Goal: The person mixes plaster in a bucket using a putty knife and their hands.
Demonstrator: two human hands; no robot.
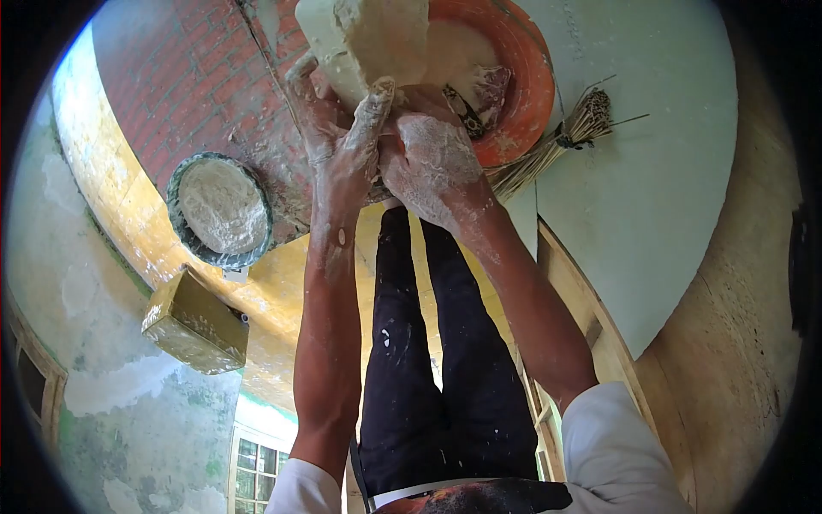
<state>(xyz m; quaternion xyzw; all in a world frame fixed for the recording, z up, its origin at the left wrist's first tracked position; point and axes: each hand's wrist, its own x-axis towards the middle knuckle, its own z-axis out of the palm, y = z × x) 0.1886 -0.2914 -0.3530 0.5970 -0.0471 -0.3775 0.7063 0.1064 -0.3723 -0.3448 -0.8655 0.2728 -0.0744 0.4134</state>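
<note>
A pale, block-shaped thing (368,47), smeared with whitish paste, stands just beyond my hands and is cut off by the top of the view. My left hand (334,141) is closed against its near end, thumb raised and fingers partly hidden along its side. Beside it, my right hand (437,163) has its fingers curled in against the left; what they hold is hidden. Whitish paste coats both hands. An orange basin (535,64) lies just past my right hand, with cloudy liquid and a dark, patterned piece (467,111) inside.
At left, a dark-rimmed tub (175,206) holds whitish paste. Beneath it is a yellowish box (201,325). A stick broom (582,128) rests on a pale green panel (659,171) at right. Red brick-patterned surface (188,77) spreads at upper left. My legs (411,343) are below.
</note>
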